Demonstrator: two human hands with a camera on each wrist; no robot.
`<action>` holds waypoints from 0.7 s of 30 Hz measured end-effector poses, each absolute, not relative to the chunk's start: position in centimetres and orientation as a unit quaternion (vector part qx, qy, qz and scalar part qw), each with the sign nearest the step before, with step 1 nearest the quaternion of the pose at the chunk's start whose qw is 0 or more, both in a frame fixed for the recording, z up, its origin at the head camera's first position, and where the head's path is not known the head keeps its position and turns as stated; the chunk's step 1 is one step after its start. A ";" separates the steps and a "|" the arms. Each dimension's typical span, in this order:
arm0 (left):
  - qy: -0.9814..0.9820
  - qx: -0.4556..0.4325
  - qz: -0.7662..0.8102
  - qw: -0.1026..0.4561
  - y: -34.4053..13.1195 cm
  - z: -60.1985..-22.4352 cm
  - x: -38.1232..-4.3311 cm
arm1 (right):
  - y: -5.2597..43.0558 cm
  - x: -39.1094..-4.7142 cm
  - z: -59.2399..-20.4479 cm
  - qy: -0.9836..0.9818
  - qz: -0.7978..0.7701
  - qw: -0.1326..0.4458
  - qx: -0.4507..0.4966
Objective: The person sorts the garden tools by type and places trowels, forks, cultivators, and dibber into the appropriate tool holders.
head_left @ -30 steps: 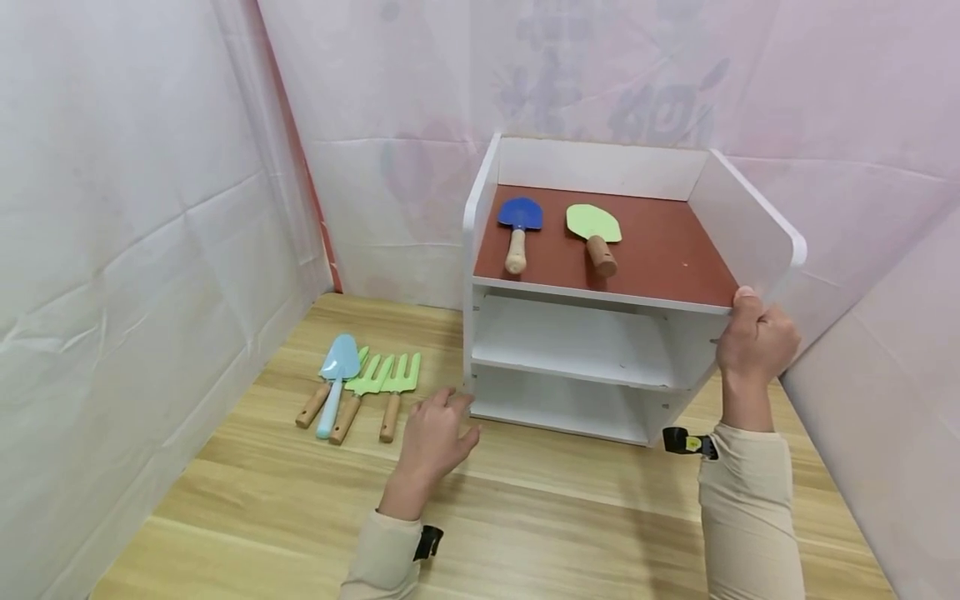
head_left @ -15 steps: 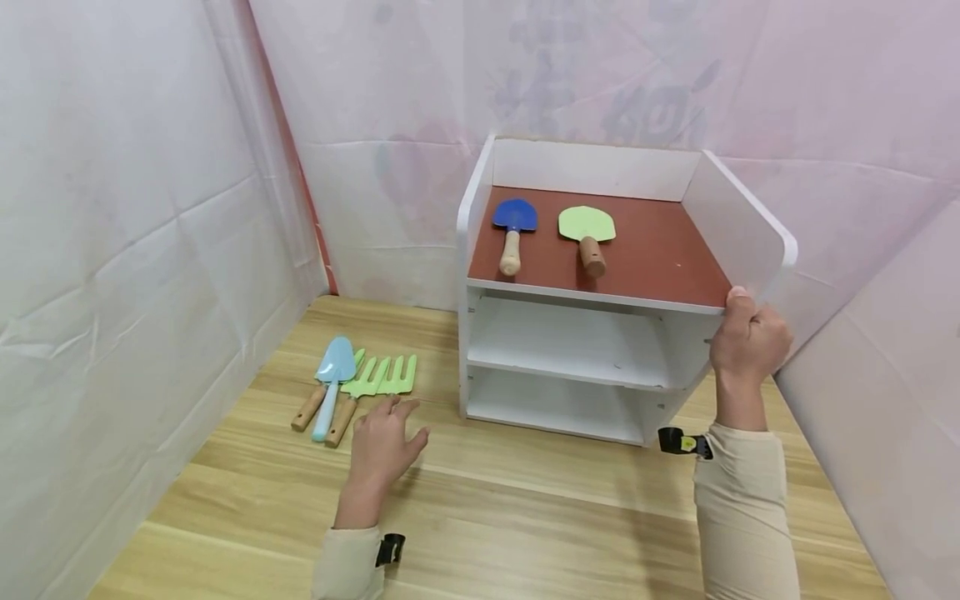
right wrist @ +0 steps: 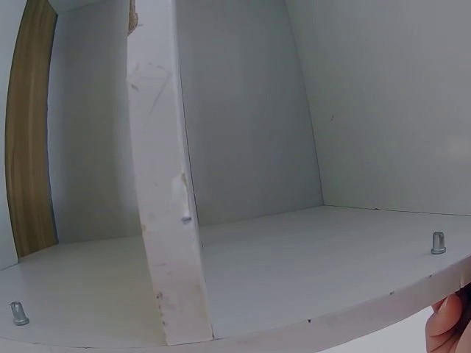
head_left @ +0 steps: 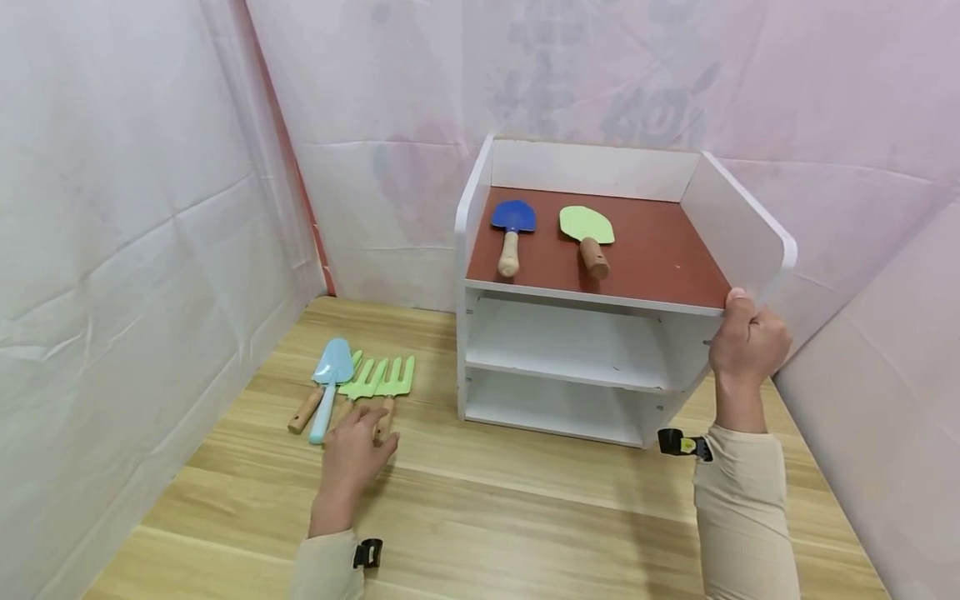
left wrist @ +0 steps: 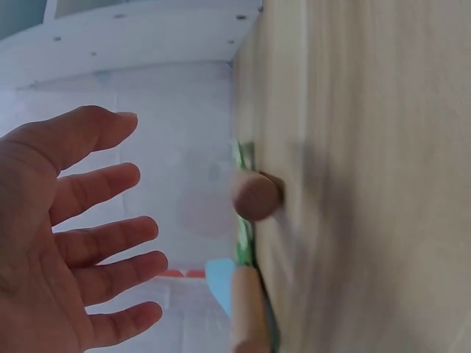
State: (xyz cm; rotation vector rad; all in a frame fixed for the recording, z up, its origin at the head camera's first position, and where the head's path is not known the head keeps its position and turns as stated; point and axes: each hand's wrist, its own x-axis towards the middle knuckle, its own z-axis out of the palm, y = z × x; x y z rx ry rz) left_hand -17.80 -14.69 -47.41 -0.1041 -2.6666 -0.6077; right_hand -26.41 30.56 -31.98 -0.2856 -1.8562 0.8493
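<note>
My left hand (head_left: pixel 351 454) is over the wooden handles of two light-green hand forks, the middle one (head_left: pixel 363 385) and the right one (head_left: pixel 396 379). Its fingers are spread and apart from the handle (left wrist: pixel 256 196) in the left wrist view. To its left a light-blue trowel (head_left: pixel 335 362) lies across another wooden-handled tool (head_left: pixel 306 410), mostly covered. My right hand (head_left: pixel 750 337) grips the front right edge of a white shelf unit (head_left: pixel 738 208), thumb on top. On the unit's brown top lie a blue trowel (head_left: pixel 514 217) and a light-green trowel (head_left: pixel 587 223).
Below the top, the unit has a middle shelf (head_left: pixel 562 342) and a bottom shelf (head_left: pixel 555 404). Small metal pegs (right wrist: pixel 438 243) stick out of its side wall. Cloth sheets (head_left: pixel 150 208) enclose the wooden table (head_left: pixel 480 517) at the back and sides.
My left hand has moved left from beside the shelf unit to the fork handles. The right hand keeps its hold on the unit's edge. The tools have stayed in place.
</note>
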 end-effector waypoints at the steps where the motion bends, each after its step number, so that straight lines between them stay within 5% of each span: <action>1: -0.954 -0.036 -0.219 0.203 -14.9 -47.6 -17.9 | 30.5 -26.4 -32.0 -0.772 0.353 0.514 -0.119; 13: -0.943 0.029 -0.277 0.183 -17.2 -48.7 -18.3 | 30.4 -26.2 -31.7 -0.768 0.359 0.514 -0.128; 21: -0.901 0.083 -0.360 0.229 -18.4 -49.7 -18.5 | 30.3 -26.2 -31.9 -0.768 0.360 0.511 -0.142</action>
